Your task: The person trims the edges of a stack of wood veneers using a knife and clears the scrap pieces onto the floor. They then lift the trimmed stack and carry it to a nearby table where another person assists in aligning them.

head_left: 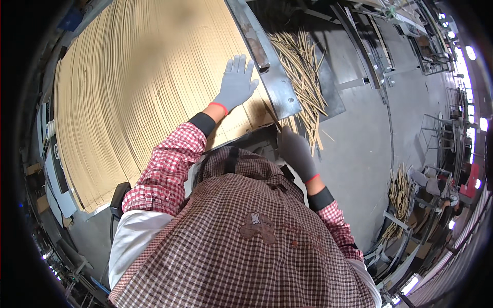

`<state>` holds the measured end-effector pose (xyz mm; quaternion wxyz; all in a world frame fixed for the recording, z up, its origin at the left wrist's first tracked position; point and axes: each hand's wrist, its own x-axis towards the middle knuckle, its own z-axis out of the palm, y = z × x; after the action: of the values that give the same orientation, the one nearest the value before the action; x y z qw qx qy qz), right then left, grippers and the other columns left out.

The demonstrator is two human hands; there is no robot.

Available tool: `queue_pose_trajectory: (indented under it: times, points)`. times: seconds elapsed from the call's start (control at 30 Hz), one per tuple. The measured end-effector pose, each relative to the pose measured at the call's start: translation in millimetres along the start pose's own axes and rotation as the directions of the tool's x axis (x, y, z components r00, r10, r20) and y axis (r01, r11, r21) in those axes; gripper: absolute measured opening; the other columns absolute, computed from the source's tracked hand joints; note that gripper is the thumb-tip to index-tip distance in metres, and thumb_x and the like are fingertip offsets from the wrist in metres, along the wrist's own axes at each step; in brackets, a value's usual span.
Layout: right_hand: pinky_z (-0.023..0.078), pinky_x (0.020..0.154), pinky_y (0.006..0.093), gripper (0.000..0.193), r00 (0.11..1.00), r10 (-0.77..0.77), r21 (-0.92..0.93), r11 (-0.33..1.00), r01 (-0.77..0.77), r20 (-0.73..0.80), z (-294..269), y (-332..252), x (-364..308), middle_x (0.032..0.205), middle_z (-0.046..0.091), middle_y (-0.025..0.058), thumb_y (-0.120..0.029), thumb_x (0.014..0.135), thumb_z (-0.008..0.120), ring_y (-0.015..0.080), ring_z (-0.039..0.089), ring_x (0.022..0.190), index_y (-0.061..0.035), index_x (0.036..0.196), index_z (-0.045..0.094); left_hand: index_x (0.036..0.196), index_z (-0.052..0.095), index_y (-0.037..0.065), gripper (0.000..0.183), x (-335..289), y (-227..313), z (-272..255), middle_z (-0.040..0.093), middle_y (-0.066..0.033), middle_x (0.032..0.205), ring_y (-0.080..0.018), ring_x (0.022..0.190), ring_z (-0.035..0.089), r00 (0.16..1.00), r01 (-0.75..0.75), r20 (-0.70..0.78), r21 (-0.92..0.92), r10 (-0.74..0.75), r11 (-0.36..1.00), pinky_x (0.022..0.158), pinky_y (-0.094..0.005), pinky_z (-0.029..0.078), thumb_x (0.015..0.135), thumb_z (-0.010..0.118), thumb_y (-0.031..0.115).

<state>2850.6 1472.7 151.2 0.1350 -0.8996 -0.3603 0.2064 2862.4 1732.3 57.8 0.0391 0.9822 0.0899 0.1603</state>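
Observation:
My left hand, in a grey glove with a red cuff edge, lies flat with its fingers stretched out on a broad tan sheet that looks like cardboard and is lined with many parallel ridges. At the sheet's near right corner, my right hand, gloved the same way, is closed around the end of a thin brown strip. Its fingertips are partly hidden. The strip runs along the sheet's right edge, beside the corner of a grey metal plate.
Beyond the metal plate, a loose heap of thin brown strips lies low by the grey floor. Another bundle of strips stands farther right, near a person. Metal frames stand at the upper right. A dark chair part is beside my left arm.

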Motion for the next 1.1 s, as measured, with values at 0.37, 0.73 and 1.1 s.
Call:
queue_pose_trajectory:
  times: [0.37, 0.73, 1.1]
  points:
    - [0.054, 0.061, 0.0460, 0.017, 0.971, -0.117, -0.086, 0.987, 0.137, 0.208, 11.4, 3.6, 18.7, 0.075, 0.066, 0.0238, -0.013, 0.088, 0.048, 0.0378, 0.067, 0.068, 0.0017, 0.096, 0.050, 0.137, 0.040, -0.004, 0.067, -7.0, 6.7, -5.0, 0.037, -0.0289, 0.141, -0.0443, 0.134, 0.032, 0.999, 0.027, 0.033, -0.012, -0.026, 1.000, 0.112, -0.0517, 0.022, 0.090, 0.051, 0.043]
    - [0.052, 0.064, 0.0490, 0.018, 0.974, 0.045, 0.061, 0.996, -0.060, 0.224, 30.7, 21.9, -0.3, 0.079, 0.067, 0.0215, -0.014, 0.089, 0.049, 0.0397, 0.066, 0.075, 0.0004, 0.100, 0.047, 0.134, 0.041, -0.007, 0.065, 3.3, 0.7, -6.8, 0.040, -0.0298, 0.137, -0.0447, 0.130, 0.036, 1.000, 0.000, 0.014, -0.002, 0.000, 1.000, 0.109, -0.0539, 0.025, 0.089, 0.053, 0.039]
    - [0.048, 0.075, 0.0550, 0.026, 0.952, 0.140, 0.182, 0.964, -0.194, 0.272, 61.6, 26.9, -3.6, 0.086, 0.066, 0.0248, -0.026, 0.095, 0.043, 0.0439, 0.065, 0.084, -0.0023, 0.106, 0.046, 0.135, 0.040, -0.008, 0.068, -9.1, 0.1, -6.8, 0.037, -0.0323, 0.139, -0.0466, 0.132, 0.033, 1.000, -0.020, 0.006, 0.020, 0.019, 1.000, 0.111, -0.0551, 0.021, 0.089, 0.053, 0.039]
